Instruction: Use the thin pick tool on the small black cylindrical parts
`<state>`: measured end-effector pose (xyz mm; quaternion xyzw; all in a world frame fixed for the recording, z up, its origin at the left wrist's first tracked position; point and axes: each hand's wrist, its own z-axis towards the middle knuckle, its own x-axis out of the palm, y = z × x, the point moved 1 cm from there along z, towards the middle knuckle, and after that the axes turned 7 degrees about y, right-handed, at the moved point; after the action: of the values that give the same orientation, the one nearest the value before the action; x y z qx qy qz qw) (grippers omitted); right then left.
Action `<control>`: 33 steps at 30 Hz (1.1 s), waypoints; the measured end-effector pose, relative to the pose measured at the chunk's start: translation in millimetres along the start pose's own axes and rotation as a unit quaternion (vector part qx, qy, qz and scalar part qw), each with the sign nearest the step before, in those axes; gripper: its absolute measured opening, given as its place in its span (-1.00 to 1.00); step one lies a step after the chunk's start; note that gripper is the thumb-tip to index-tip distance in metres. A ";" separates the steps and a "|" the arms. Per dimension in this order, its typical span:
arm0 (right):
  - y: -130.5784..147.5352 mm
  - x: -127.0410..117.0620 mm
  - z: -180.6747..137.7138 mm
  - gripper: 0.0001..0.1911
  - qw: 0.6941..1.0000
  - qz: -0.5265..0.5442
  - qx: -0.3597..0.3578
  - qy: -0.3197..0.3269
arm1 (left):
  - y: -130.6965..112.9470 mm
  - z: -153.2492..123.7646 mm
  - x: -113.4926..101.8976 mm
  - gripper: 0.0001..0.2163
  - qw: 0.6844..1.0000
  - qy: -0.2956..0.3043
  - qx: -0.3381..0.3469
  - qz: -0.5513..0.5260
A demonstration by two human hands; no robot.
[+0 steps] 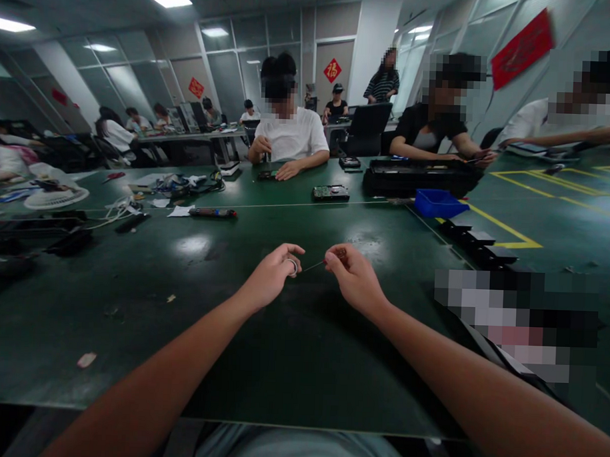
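My left hand (272, 279) is above the table, index finger stretched forward and the other fingers curled in. A pale ring-shaped loop (292, 266) shows at its fingers; whether it is worn or held, I cannot tell. Facing it, my right hand (357, 278) is closed in a pinch around a small brown, beaded-looking thing (341, 255), mostly covered by the fingers. From a red spot at the right fingertips, a thin straight strand (312, 265) runs toward the left fingers. Its left end is too small to make out.
Beyond my hands lie a dark pen-like tool (213, 212), a hard-drive-like part (331, 193) and a blue bin (440, 204). Black blocks (477, 244) line the right side. A white fan (56, 196) and cables are at left. A person (291, 138) sits opposite.
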<state>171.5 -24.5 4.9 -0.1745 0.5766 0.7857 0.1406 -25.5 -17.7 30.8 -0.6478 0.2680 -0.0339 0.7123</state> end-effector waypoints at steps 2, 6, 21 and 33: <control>3.7 -0.3 -0.8 -0.78 1.000 0.000 -0.006 0.009 | 13.1 1.4 3.2 -0.54 0.995 0.009 0.011 0.101; 10.8 -1.8 -2.9 -0.70 0.999 -0.026 0.013 0.036 | 34.4 6.2 -2.7 -0.52 0.975 0.002 0.053 0.218; 4.5 0.1 -1.0 -0.77 0.992 0.127 -0.022 -0.008 | 42.9 11.3 -17.0 -0.66 0.963 -0.034 0.087 0.253; 6.3 -0.4 -1.6 -0.78 0.997 0.065 0.005 -0.031 | 44.8 11.2 -18.7 -0.65 0.958 -0.007 0.115 0.262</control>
<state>169.4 -27.9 10.1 -0.1114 0.5861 0.7953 0.1076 -50.1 6.9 -4.8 -0.4688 0.4177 0.1275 0.7678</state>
